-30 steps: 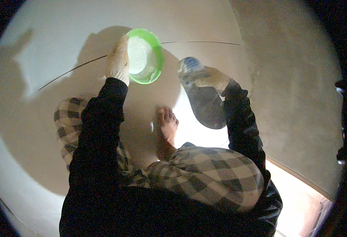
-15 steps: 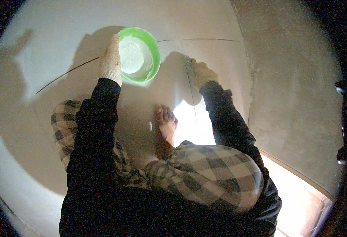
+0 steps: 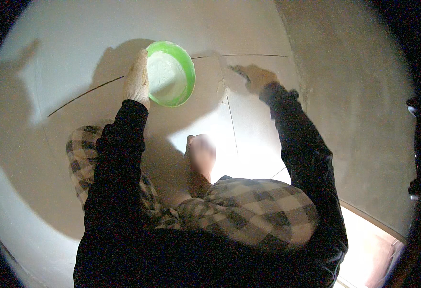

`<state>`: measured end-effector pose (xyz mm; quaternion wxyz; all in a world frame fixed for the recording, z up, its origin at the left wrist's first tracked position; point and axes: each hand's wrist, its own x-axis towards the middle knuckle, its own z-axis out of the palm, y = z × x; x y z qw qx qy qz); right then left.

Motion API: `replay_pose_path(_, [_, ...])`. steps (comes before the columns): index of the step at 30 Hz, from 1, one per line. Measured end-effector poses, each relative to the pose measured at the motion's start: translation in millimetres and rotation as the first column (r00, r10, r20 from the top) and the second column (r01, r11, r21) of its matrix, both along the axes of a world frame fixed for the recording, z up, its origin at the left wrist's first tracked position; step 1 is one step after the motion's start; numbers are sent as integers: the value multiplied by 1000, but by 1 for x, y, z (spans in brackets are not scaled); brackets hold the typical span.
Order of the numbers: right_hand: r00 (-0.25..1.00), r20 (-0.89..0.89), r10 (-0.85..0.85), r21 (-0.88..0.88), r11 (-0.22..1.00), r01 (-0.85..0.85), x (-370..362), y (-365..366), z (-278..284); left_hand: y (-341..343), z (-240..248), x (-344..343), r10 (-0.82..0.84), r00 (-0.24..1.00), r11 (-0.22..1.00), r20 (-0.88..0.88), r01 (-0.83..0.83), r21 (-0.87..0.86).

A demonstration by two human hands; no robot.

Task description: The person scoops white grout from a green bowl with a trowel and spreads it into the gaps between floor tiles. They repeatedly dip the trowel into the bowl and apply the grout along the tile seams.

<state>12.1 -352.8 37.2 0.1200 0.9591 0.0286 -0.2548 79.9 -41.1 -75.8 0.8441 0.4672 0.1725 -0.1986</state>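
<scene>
Tiled floor [image 3: 249, 29]: left hand [image 3: 136, 79] grips green bowl [image 3: 188, 72] by left side; right hand [image 3: 261, 80], closed round blurred tool [image 3: 239, 71], is just right of paste smear [image 3: 223, 92].

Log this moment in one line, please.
left hand: holds green bowl with white paste | right hand: holds thin tool, details unclear | floor: pale smear at dark joint

black sleeves [image 3: 117, 158], bunched near the wrists, ran into a black top [image 3: 191, 261]; the trousers [image 3: 263, 206] were checked in dark and tan; left hand [image 3: 136, 80], right hand [image 3: 261, 80] and foot [image 3: 202, 156] were bare.
</scene>
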Motion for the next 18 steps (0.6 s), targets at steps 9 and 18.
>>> replay_pose_path(9, [963, -268, -2, -24, 1000, -5, 73, 39, -19, 6, 10, -2, -32, 996, 999, 83, 28, 47])
replay_pose_path(18, [831, -555, -37, -73, 997, -4, -60, 31, -6, 5, -24, 11, -59, 998, 997, -31, 58, -45])
